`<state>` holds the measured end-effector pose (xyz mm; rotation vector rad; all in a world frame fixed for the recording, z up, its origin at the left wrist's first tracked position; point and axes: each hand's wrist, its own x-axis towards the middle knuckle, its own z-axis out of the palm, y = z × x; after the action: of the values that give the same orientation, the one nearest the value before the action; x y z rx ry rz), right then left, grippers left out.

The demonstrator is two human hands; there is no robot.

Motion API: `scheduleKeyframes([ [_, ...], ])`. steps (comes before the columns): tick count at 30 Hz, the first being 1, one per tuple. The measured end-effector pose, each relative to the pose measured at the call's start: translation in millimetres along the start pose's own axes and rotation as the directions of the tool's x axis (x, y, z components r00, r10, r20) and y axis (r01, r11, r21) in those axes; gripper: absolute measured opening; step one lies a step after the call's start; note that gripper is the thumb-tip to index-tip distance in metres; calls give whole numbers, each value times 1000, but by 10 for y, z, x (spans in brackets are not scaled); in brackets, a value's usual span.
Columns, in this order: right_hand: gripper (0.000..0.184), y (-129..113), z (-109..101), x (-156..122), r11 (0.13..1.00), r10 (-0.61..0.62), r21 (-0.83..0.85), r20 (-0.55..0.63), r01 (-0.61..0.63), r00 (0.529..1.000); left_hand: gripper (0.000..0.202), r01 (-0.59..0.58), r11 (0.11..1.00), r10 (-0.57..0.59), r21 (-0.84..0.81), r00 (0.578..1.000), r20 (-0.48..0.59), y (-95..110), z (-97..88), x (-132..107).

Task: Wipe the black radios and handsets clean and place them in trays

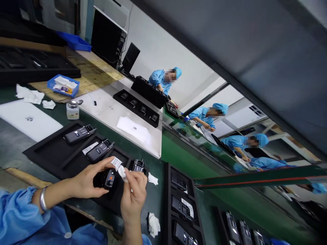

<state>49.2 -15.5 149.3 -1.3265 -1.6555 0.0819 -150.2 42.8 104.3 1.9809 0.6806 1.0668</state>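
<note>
My left hand (85,180) grips a small black handheld device (109,179) with an orange button, fingers and thumb around its sides. By its index fingertip is a white printed label (116,163); whether it is stuck to the device I cannot tell. Fingertips of my right hand (135,195) pinch a crumpled white tissue (122,173) close to that label. Beneath both hands lies a black foam tray (57,154). It holds similar black devices, one on the left (79,134), another in the middle (99,150) and one partly hidden behind my right hand (138,165).
More foam trays of devices stand to the right (167,204). Crumpled tissues (154,224) lie on the green bench. At the back left are a small metal-topped bottle (73,112), a blue box (62,90) and a white sheet (25,119). Co-workers in blue (204,115) sit along the line.
</note>
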Motion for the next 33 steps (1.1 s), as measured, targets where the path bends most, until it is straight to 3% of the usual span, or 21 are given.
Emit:
scheduleKeyframes([
  [3,40,-164,137,138,982,-96,-144,160,119,983,100,-11,1000,11,12,1000,11,-12,-69,-25],
  [6,41,-194,149,169,962,-154,-188,232,199,961,105,-25,999,24,28,999,40,-26,-132,-34],
  [11,40,-187,2,240,939,-294,-76,325,335,899,108,-46,999,46,-15,998,48,-42,-160,-25],
  [17,40,-115,-203,327,915,-289,-129,448,381,846,102,-121,993,121,-4,992,33,16,-156,4],
  [21,40,58,-298,259,889,-238,-286,376,356,896,100,-86,996,86,-23,996,11,40,-181,-8],
  [24,40,39,-270,195,902,-248,-287,264,321,932,100,-90,996,90,-21,996,14,36,-186,-18],
  [29,38,-214,-40,209,888,-342,-195,327,417,881,101,-128,992,127,19,991,47,17,-168,-13],
  [33,35,-177,31,262,871,-362,-232,297,434,884,101,-117,992,116,39,993,32,15,-155,-10],
])
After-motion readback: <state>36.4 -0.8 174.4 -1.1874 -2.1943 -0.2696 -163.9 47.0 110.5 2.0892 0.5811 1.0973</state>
